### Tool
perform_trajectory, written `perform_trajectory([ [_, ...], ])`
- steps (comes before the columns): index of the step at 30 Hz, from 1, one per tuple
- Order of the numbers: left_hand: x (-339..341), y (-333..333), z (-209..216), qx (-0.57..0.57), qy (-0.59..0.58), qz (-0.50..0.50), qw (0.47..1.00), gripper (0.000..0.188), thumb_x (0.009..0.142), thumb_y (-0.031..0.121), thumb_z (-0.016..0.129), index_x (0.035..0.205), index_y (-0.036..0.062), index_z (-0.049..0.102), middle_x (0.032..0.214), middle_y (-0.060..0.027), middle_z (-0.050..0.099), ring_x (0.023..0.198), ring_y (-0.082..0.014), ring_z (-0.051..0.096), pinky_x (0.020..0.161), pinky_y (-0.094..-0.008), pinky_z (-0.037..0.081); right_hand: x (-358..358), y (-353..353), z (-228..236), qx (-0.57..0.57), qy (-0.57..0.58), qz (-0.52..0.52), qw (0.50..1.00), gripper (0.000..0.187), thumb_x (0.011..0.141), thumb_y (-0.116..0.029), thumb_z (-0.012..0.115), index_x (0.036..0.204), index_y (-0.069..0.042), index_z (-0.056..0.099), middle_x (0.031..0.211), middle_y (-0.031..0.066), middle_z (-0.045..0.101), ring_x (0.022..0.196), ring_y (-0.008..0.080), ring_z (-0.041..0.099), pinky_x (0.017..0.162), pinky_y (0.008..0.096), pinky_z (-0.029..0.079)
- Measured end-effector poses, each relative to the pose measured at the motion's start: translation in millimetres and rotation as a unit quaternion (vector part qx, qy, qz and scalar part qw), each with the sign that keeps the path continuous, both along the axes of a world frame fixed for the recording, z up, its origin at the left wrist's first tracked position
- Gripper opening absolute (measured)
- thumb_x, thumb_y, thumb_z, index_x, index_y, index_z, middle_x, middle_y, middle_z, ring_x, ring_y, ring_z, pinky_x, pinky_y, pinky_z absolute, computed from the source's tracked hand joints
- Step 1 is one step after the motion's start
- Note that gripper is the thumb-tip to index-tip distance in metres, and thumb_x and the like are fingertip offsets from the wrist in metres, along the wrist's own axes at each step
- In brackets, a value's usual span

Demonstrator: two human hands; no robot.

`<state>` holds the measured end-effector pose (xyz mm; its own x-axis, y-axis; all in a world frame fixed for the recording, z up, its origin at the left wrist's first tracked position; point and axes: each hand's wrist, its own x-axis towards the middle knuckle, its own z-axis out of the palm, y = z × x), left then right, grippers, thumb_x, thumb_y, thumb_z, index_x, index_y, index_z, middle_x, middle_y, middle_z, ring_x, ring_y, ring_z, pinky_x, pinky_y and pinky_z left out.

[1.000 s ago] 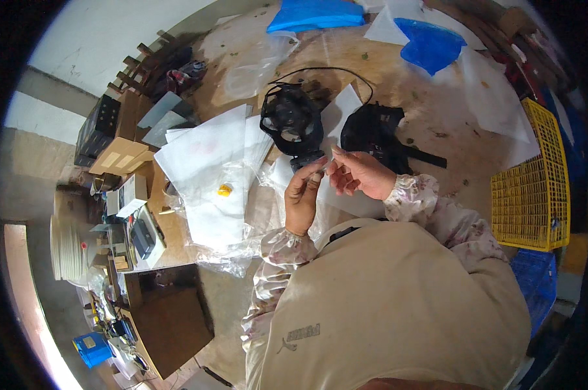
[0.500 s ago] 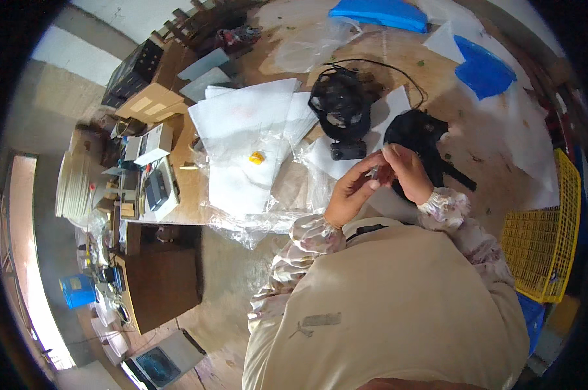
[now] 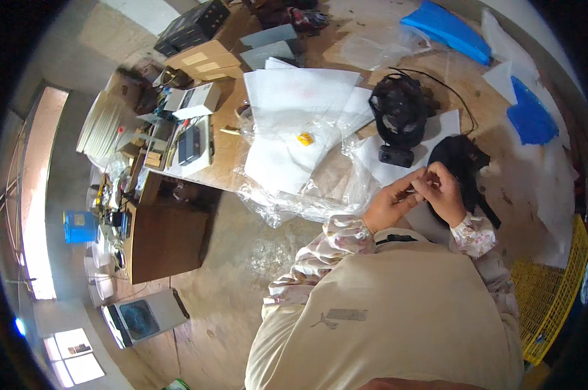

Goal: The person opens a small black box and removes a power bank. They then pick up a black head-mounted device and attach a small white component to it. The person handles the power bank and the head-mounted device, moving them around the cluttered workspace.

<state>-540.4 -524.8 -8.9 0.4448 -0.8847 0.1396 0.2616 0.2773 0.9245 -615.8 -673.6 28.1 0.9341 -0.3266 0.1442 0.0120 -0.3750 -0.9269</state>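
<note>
My left hand [image 3: 390, 204] and my right hand [image 3: 442, 192] meet in front of my chest, over the near edge of the table. Their fingertips are pinched together, and whatever small thing is between them is hidden by the fingers. Just beyond the right hand lies a black piece with a strap [image 3: 460, 162], partly covered by that hand. Behind the hands a black headgear-like frame [image 3: 378, 107] with a dark box [image 3: 396, 156] at its front rests on white sheeting, its cable [image 3: 460, 97] curving to the right.
Left of the hands, white foam sheets [image 3: 287, 94] lie under crumpled clear plastic [image 3: 320, 179], with a small yellow roll [image 3: 305, 138] on top. Blue pieces [image 3: 531, 112] lie at the far right. A yellow crate [image 3: 554, 286] stands at my right, cardboard boxes [image 3: 206, 60] at the back left.
The view has swung left, so the table's things sit farther right in it. My hands have closed together; a small greyish, shiny thing seen between them before is now hidden.
</note>
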Motion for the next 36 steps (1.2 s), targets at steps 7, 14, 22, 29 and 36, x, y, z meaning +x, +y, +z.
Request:
perform_trajectory([
  [7, 13, 14, -12, -0.081, 0.03, -0.061, 0.994, 0.057, 0.094, 0.009, 0.055, 0.144, 0.0019, 0.028, 0.135, -0.0097, 0.045, 0.121, -0.0191, 0.045, 0.103, -0.0348, 0.035, 8, 4, -2, 0.112, 0.068, 0.036, 0.991, 0.028, 0.088, -0.027, 0.066, 0.081, -0.007, 0.049, 0.069, -0.0024, 0.051, 0.054, 0.0026, 0.047, 0.046, 0.0185, 0.038],
  [14, 24, 43, -13, -0.048, -0.023, 0.034, 0.998, 0.054, 0.097, 0.022, 0.05, 0.143, 0.0023, 0.03, 0.136, -0.0101, 0.044, 0.121, -0.0195, 0.044, 0.102, -0.0358, 0.034, 30, 34, 5, 0.085, 0.044, 0.084, 0.992, 0.028, 0.089, -0.028, 0.064, 0.084, -0.007, 0.048, 0.068, -0.0023, 0.049, 0.053, 0.0025, 0.046, 0.045, 0.018, 0.038],
  [22, 66, 100, -11, -0.038, 0.028, 0.02, 0.999, 0.047, 0.1, 0.036, 0.04, 0.137, 0.0081, 0.036, 0.109, -0.0044, 0.053, 0.092, -0.012, 0.051, 0.08, -0.0264, 0.042, 67, 90, 6, 0.128, 0.112, 0.166, 0.971, 0.029, 0.091, -0.031, 0.062, 0.091, -0.006, 0.048, 0.071, 0.0003, 0.054, 0.056, 0.0045, 0.049, 0.048, 0.0199, 0.04],
  [29, 93, 144, -21, 0.059, 0.093, 0.078, 0.991, 0.05, 0.1, 0.044, 0.032, 0.132, 0.0076, 0.044, 0.09, -0.0008, 0.058, 0.072, -0.0069, 0.05, 0.059, -0.0195, 0.038, 104, 140, -7, 0.181, 0.125, 0.272, 0.937, 0.028, 0.091, -0.03, 0.061, 0.093, -0.007, 0.047, 0.077, 0.0013, 0.057, 0.059, 0.006, 0.051, 0.051, 0.0207, 0.042],
  [36, 118, 171, -31, 0.025, 0.091, 0.094, 0.991, 0.057, 0.1, 0.047, 0.027, 0.132, 0.0032, 0.043, 0.104, -0.0061, 0.056, 0.089, -0.0127, 0.053, 0.078, -0.0259, 0.042, 131, 183, -3, 0.108, 0.135, 0.216, 0.961, 0.025, 0.087, -0.024, 0.067, 0.085, -0.005, 0.05, 0.07, -0.0003, 0.054, 0.061, 0.0057, 0.052, 0.055, 0.0203, 0.042],
])
